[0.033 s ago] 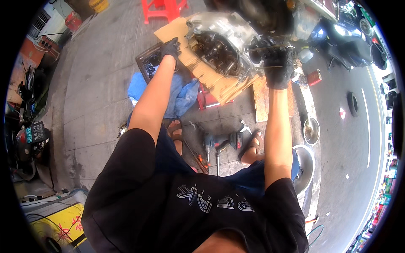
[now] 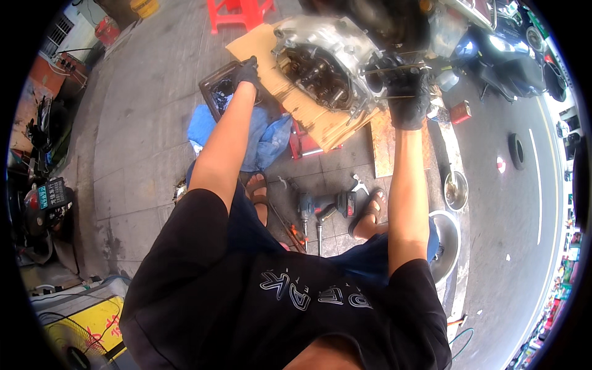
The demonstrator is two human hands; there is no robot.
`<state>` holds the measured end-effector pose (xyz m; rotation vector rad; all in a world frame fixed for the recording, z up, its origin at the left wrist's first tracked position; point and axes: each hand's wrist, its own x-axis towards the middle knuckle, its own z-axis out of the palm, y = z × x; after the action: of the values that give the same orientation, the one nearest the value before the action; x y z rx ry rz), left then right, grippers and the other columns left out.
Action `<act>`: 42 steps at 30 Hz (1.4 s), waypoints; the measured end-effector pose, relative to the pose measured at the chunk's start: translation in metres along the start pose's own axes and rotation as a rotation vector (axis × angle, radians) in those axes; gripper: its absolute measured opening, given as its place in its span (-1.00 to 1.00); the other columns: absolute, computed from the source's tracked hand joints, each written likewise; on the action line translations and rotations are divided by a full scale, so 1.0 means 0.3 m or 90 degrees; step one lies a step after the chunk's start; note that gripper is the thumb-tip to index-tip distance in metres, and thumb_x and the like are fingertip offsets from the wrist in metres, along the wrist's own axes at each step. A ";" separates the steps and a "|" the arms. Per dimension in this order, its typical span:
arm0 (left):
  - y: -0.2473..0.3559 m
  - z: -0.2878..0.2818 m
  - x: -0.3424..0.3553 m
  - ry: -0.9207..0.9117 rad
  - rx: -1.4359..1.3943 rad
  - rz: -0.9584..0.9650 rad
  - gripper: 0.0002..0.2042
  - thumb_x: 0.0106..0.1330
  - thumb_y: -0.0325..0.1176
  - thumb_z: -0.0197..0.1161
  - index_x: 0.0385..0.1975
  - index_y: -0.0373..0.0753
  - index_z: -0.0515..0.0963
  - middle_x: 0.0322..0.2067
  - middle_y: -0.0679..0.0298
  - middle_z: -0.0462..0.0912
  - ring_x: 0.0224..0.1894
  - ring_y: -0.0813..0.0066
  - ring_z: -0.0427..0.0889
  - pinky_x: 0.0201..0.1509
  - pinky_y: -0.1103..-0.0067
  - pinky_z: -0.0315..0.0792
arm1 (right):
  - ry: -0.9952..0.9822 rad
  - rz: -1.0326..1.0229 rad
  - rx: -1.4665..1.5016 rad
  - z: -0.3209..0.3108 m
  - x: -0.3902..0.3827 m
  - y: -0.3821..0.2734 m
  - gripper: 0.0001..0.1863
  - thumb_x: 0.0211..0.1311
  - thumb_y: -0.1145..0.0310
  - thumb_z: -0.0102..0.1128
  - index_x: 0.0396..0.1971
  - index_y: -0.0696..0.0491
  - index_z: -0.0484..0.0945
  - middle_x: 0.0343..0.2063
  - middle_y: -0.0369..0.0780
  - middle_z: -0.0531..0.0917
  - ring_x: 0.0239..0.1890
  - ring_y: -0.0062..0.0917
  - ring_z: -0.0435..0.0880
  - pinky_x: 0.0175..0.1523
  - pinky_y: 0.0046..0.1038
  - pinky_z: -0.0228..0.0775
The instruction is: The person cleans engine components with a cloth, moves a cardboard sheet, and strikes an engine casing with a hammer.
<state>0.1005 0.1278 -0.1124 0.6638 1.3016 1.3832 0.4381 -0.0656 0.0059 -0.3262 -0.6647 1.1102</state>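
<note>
I am viewing the engine (image 2: 320, 71) resting on cardboard (image 2: 299, 117), ahead. My right grip (image 2: 410, 110) is reaching around some rods (image 2: 394, 97) beside it; my left grip (image 2: 246, 73) is overlapping the tray (image 2: 208, 98). Whether either is clenching anything, I'm not managing to tell.

The only view looked from the person's head, through the left one of two fisheye cameras. It faced steeply downward and also forward along the arms. Very near to the lens was the black shirt (image 2: 203, 277), which filled the lower middle. The left hand (image 2: 248, 74) and the right hand (image 2: 409, 110) were farther away, in the upper half. The view was wide enough to take in the road (image 2: 502, 259) at right and a fan (image 2: 68, 344) at lower left. Toward the dark round rim, straight lines became bent.
</note>
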 end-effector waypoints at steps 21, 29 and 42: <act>-0.068 -0.024 0.181 0.007 0.632 0.191 -0.61 0.10 -0.22 0.27 -0.13 -0.33 0.54 -0.16 0.00 0.61 -0.18 0.18 0.60 -0.07 0.40 0.42 | 0.043 -0.194 -0.916 0.179 -0.182 0.044 -0.71 0.28 0.29 0.00 -0.07 0.09 0.46 -0.20 -0.13 0.59 -0.15 -0.33 0.57 -0.02 -0.39 0.39; 0.397 0.353 -0.408 -0.248 0.321 0.462 -0.52 0.17 -0.10 0.21 0.06 -0.21 0.49 -0.22 0.21 0.62 -0.32 0.47 0.54 -0.31 0.52 0.44 | 0.082 0.067 -0.719 0.148 -0.244 -0.057 -0.63 0.16 0.51 -0.03 -0.02 -0.02 0.51 -0.16 -0.27 0.57 -0.19 -0.54 0.59 -0.08 -0.56 0.47; 0.416 0.442 -0.301 -0.415 0.609 0.430 -0.56 0.23 -0.09 0.17 0.03 -0.22 0.52 -0.11 0.23 0.60 -0.09 0.37 0.54 -0.02 0.48 0.39 | -0.139 0.140 -0.907 0.148 -0.257 -0.205 -0.33 0.03 -0.26 0.15 -0.11 0.06 0.61 -0.17 -0.20 0.67 -0.16 -0.41 0.63 0.01 -0.42 0.41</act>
<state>0.2059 0.1100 0.0603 2.1519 1.1704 0.7948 0.4322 -0.1649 0.0485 -1.5235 -1.5846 0.7004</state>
